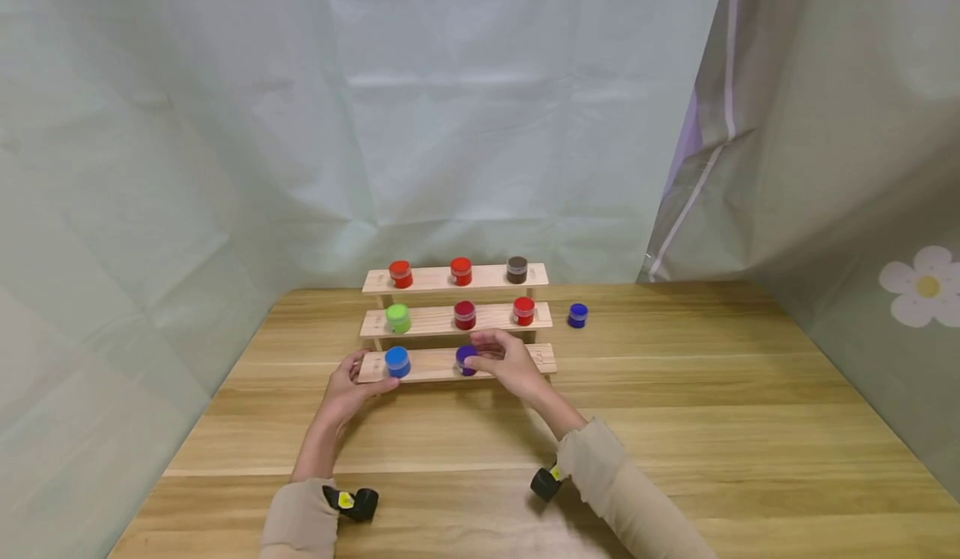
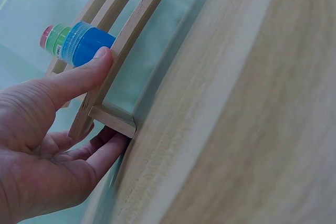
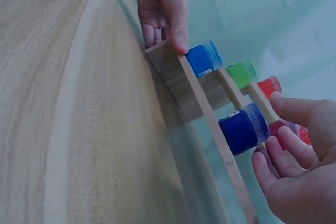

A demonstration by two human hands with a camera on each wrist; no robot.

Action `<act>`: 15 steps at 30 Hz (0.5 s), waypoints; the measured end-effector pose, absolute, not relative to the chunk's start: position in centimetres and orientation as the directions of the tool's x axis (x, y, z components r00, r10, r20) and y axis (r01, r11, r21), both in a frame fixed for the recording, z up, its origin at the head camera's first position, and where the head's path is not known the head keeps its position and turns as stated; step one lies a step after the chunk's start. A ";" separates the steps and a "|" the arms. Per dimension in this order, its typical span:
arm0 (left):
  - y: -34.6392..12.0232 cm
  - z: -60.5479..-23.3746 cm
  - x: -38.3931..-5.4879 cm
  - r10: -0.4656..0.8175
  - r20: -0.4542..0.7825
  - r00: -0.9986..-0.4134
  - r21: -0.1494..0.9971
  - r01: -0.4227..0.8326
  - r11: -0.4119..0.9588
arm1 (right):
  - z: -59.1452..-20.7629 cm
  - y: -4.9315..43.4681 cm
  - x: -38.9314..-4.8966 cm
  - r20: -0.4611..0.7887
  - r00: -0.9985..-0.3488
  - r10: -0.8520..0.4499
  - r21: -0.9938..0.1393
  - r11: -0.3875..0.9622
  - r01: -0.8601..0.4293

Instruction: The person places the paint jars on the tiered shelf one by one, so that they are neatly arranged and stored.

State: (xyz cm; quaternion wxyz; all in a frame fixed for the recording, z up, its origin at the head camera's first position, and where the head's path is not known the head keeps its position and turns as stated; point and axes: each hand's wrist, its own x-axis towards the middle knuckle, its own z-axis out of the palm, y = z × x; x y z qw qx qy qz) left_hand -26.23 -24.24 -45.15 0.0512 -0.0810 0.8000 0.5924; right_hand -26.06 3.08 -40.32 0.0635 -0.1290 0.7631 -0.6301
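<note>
A three-tier wooden rack (image 1: 437, 361) carries small paint jars. My left hand (image 1: 347, 389) grips the rack's lower left end, thumb on the front edge beside a blue jar (image 2: 93, 44), fingers around the end below. On the bottom step, near its middle, stands a dark blue-purple jar (image 3: 242, 129). My right hand (image 1: 512, 365) is around this jar's right side; in the right wrist view its thumb and fingers are spread apart, with fingertips right at the lid. The thumb overlaps the jar in the head view.
The middle step bears a green jar (image 1: 398, 318), a dark red jar (image 1: 465, 315) and a red jar (image 1: 523, 311). Two red jars and a dark jar (image 1: 517, 270) stand on the top step. Another blue jar (image 1: 577, 316) sits on the table right of the rack. Curtains hang behind.
</note>
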 end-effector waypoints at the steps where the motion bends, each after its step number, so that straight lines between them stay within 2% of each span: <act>1: -24.3 -45.2 -26.2 -0.070 -0.180 -0.981 0.939 -0.193 0.285 | -40.6 3.1 -26.3 0.070 -0.959 -0.274 -0.980 0.162 -0.118; 7: -24.3 -45.2 -26.2 -0.067 -0.181 -0.981 0.937 -0.193 0.292 | -42.3 3.1 -27.6 0.102 -0.966 -0.237 -0.983 0.126 -0.135; 15: -24.3 -45.2 -26.2 -0.061 -0.173 -0.983 0.944 -0.184 0.275 | -42.3 3.3 -27.7 0.129 -0.967 -0.220 -0.983 0.104 -0.154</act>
